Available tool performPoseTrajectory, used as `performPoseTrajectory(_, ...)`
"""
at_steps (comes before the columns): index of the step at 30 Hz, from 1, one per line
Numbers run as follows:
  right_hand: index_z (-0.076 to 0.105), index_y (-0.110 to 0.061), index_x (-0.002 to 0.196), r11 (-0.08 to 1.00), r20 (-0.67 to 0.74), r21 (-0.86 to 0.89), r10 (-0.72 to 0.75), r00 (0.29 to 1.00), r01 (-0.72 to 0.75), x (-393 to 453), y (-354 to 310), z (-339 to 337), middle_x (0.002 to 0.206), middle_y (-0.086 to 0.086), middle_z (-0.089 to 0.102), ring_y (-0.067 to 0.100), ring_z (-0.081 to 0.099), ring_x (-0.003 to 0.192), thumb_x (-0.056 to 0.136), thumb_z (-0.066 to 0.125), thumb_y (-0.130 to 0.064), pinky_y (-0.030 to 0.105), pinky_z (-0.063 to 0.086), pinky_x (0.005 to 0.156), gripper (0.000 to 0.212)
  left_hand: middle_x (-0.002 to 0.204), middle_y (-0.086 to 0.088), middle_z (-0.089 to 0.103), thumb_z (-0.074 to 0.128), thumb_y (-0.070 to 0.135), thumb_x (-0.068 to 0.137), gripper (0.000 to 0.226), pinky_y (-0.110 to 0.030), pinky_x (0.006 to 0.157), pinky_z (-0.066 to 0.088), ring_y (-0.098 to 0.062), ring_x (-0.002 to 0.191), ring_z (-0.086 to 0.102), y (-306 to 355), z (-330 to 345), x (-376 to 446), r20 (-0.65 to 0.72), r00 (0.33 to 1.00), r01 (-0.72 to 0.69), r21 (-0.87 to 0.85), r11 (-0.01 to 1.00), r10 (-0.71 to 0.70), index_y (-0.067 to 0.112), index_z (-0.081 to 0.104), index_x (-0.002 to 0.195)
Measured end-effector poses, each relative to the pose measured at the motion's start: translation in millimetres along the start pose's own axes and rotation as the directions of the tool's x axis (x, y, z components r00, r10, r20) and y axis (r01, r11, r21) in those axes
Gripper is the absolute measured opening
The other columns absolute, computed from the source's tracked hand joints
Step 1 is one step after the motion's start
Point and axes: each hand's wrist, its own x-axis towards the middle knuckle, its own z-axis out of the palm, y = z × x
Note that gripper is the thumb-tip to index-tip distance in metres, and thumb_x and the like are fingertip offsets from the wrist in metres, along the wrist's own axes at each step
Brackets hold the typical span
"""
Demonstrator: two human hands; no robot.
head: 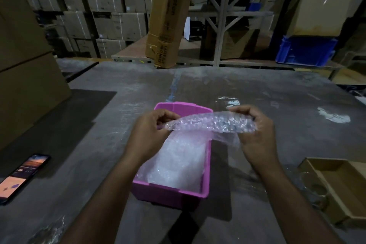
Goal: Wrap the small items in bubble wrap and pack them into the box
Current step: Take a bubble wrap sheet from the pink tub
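Whatever sits inside the bubble wrap roll [212,124] at the frame's centre is veiled by the cloudy plastic; only a faint dark spot shows through. More bubble wrap covers the floor of the pink box [170,194], hiding anything beneath it. The phone [22,174] at the lower left is cut by the left edge, its screen text too small to read. The open cardboard box [336,188] at the lower right runs off the right edge, and the clear thing at its near corner is too blurred to identify. Both forearms leave the bottom edge.
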Motion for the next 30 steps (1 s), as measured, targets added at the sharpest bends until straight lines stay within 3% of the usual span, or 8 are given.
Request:
performPoseTrajectory(6,0.065,-0.009,0.109,1.000,-0.153,-0.013,0.006,0.988,-0.008,13,-7,-35,0.094,-0.009,0.074,0.004,0.071,0.086,0.078,0.077,0.000,0.023,0.056,0.072,0.034,0.101,-0.007,0.076,0.056,0.011,0.102,0.020,-0.037,0.091,0.059,-0.022,0.096,0.073,38,13,-8,0.498,0.867,0.123,-0.188,0.975,-0.013,0.018,0.069,0.116)
performPoseTrajectory(10,0.048,-0.019,0.137,0.995,-0.218,0.065,0.090,0.972,-0.077,15,-16,-54,0.138,-0.003,0.056,0.002,0.058,0.120,0.081,0.078,-0.024,0.014,0.051,0.090,0.064,0.103,-0.010,0.077,0.052,0.021,0.102,0.026,-0.037,0.090,0.054,-0.022,0.095,0.071,58,36,-14,0.472,0.881,0.271,-0.471,0.839,-0.020,0.011,0.075,0.110)
performPoseTrajectory(13,0.043,-0.023,0.143,0.986,-0.309,0.049,0.170,0.936,-0.162,0,-19,-67,0.143,-0.006,0.050,-0.005,0.050,0.123,0.089,0.073,-0.018,0.007,0.048,0.086,0.061,0.113,-0.013,0.075,0.052,0.024,0.099,0.030,-0.032,0.095,0.055,-0.022,0.105,0.071,70,57,-17,0.420,0.902,0.370,-0.626,0.686,-0.103,0.006,0.074,0.108)
performPoseTrajectory(16,0.047,-0.025,0.136,0.944,-0.343,0.115,0.330,0.879,-0.309,-34,-12,-76,0.140,-0.007,0.052,0.006,0.051,0.127,0.085,0.069,-0.039,0.017,0.045,0.093,0.058,0.112,-0.015,0.075,0.055,0.026,0.094,0.033,-0.032,0.091,0.059,-0.023,0.102,0.073,78,78,-20,0.452,0.879,0.462,-0.725,0.511,-0.154,0.006,0.079,0.104)
performPoseTrajectory(20,0.061,-0.027,0.124,0.700,-0.153,0.263,0.710,0.687,-0.664,-84,12,-78,0.123,-0.003,0.069,0.019,0.065,0.115,0.066,0.069,-0.068,0.046,0.049,0.103,0.071,0.099,-0.010,0.077,0.052,0.030,0.096,0.036,-0.040,0.088,0.057,-0.024,0.089,0.075,90,105,-28,0.537,0.816,0.579,-0.755,0.310,-0.214,0.011,0.082,0.092)
performPoseTrajectory(23,0.068,-0.018,0.123,0.440,0.135,0.473,0.819,0.557,-0.763,-101,10,-88,0.117,0.008,0.074,0.029,0.069,0.112,0.080,0.063,-0.063,0.053,0.046,0.107,0.062,0.112,-0.017,0.074,0.052,0.031,0.096,0.036,-0.049,0.096,0.052,-0.032,0.100,0.072,99,125,-34,0.587,0.774,0.631,-0.742,0.225,-0.235,0.007,0.077,0.106)
performPoseTrajectory(27,0.061,-0.007,0.134,0.213,0.351,0.687,0.740,0.574,-0.695,-109,-1,-113,0.131,0.022,0.064,0.037,0.062,0.122,0.099,0.048,-0.050,0.056,0.039,0.113,0.057,0.130,-0.020,0.066,0.056,0.034,0.094,0.042,-0.056,0.112,0.040,-0.039,0.127,0.058,108,152,-47,0.665,0.702,0.710,-0.681,0.179,-0.255,0.006,0.071,0.121)
performPoseTrajectory(30,0.060,-0.010,0.136,0.285,0.278,0.696,0.739,0.614,-0.658,-111,0,-142,0.133,0.020,0.063,0.036,0.061,0.124,0.098,0.052,-0.047,0.056,0.039,0.112,0.053,0.137,-0.021,0.061,0.059,0.036,0.093,0.050,-0.055,0.114,0.039,-0.040,0.131,0.055,110,170,-59,0.693,0.664,0.745,-0.646,0.169,-0.281,0.003,0.065,0.131)
